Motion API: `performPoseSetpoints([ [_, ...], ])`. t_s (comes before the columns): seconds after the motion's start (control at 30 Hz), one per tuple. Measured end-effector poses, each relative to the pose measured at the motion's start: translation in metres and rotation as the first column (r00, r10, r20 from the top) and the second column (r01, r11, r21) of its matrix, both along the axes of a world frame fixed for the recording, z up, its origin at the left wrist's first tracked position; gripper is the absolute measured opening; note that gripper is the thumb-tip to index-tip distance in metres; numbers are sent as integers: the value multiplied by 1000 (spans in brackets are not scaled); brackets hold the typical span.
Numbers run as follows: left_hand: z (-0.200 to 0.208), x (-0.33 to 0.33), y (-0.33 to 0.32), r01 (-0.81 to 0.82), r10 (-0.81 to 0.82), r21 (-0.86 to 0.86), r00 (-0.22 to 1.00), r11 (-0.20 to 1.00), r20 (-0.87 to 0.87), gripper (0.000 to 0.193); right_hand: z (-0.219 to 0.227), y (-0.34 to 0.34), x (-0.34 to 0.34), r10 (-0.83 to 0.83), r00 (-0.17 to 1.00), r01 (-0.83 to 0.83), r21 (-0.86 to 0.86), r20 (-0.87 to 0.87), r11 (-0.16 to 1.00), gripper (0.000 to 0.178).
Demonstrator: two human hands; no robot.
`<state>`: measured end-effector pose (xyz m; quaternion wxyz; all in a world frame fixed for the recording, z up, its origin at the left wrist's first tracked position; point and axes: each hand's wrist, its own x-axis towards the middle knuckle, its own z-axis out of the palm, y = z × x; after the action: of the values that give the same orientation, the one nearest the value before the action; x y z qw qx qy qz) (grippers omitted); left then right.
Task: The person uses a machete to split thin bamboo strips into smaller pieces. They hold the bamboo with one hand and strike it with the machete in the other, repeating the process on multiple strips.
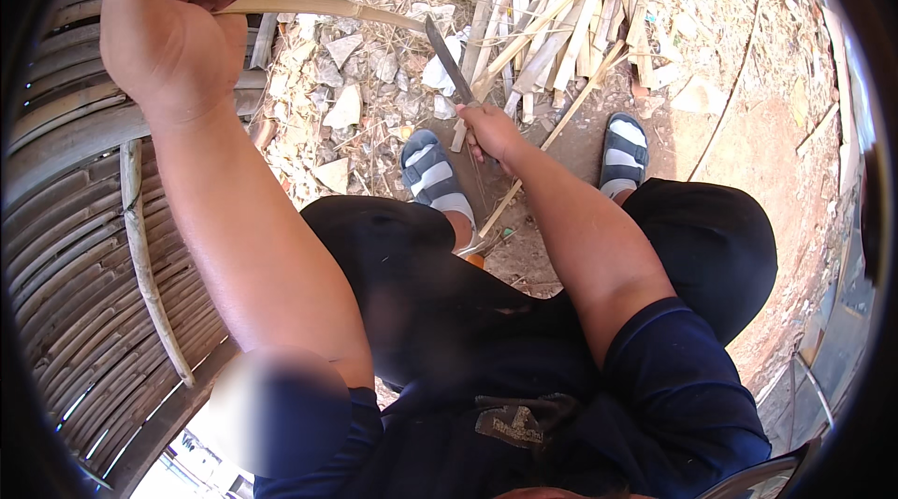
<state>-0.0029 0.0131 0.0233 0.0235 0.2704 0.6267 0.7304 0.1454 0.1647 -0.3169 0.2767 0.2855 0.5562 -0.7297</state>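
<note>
Holding a bamboo strip [313,2] up to a knife [447,59].
Clasping its smooth, bowed length in the left hand's [178,27] tight grip, presumably for steadiness; aiming dark, slim metal from the right hand's [490,136] closed grip, perhaps just touching; facing straight, flat slats [572,17] heaped on stony ground [379,64].

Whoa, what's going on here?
A person is working with a strip and a knife. Their left hand, raised high, grips a long pale bamboo strip. Their right hand, lower down between the knees, holds a knife with a dark blade. The strip's far end is right by the blade's tip, though I can't tell if they touch. Past the feet, a loose pile of strips lies on the ground.
</note>
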Motion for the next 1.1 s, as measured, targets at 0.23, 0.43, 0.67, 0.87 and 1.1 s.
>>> performPoseSetpoints([
  [0.23, -35, -15, 7, -157, 162, -90, 986, 983, 44, 36, 13, -8, -4, -55, 967, 116, -240, 247, 964, 38],
  [0.43, -33, -10, 12, -337, 337, -19, 940, 941, 54, 37, -2, -15, 16, 91, 955, 66, 499, -283, 864, 50],
  [0.67, -16, -8, 23, -222, 221, 93, 975, 971, 24, 35, -12, -17, -13, -159, 915, 300, 359, -371, 884, 42],
  [0.87, -24, 10, 62, -476, 455, -32, 856, 879, -247, 43, 8, -6, -27, -192, 844, 434, 428, -500, 792, 47],
  [1.1, -20, 13, 62, -432, 426, 3, 888, 902, -172, 43, 24, -19, -34, 95, 941, 150, 653, -325, 742, 53],
])
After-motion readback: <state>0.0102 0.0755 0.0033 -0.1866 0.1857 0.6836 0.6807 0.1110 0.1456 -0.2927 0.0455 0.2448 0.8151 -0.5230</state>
